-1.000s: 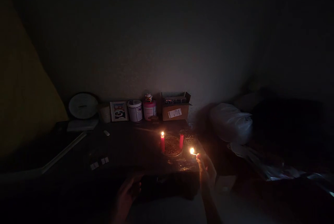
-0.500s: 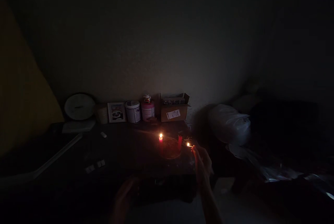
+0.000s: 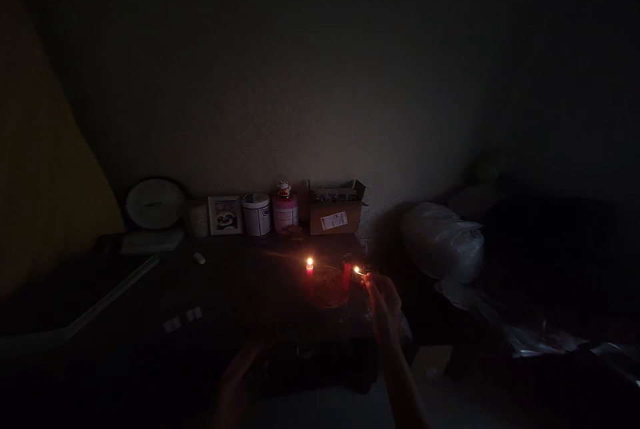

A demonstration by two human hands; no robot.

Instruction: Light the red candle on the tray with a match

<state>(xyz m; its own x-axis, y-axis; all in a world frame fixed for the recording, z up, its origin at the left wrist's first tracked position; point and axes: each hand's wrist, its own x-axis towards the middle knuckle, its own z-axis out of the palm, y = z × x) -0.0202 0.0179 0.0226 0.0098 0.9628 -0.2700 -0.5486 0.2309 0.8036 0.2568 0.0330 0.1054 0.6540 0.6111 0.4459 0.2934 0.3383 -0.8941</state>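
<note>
My right hand [image 3: 384, 299] pinches a burning match [image 3: 361, 273], its flame just right of the top of an unlit red candle [image 3: 347, 277]. To the left, a second red candle [image 3: 310, 272] stands upright with a small flame. Between the two candles lies a round, clear-rimmed dish [image 3: 327, 304], reddish in the candlelight. Low in the view and in deep shadow is my left hand [image 3: 240, 369], near the table's front edge. Its fingers are too dark and blurred to make out.
Along the wall stand a round white-faced object [image 3: 155, 204], a panda picture frame [image 3: 225, 216], a white tub [image 3: 257, 214], a pink-lidded tub [image 3: 285, 216] and an open cardboard box [image 3: 336, 217]. A plastic-wrapped bundle [image 3: 443, 242] sits right. Small white pieces [image 3: 183, 319] lie on the dark table.
My right hand has moved slightly left and up, bringing the match flame closer to the unlit candle's top. The left hand stays low, about where it was.
</note>
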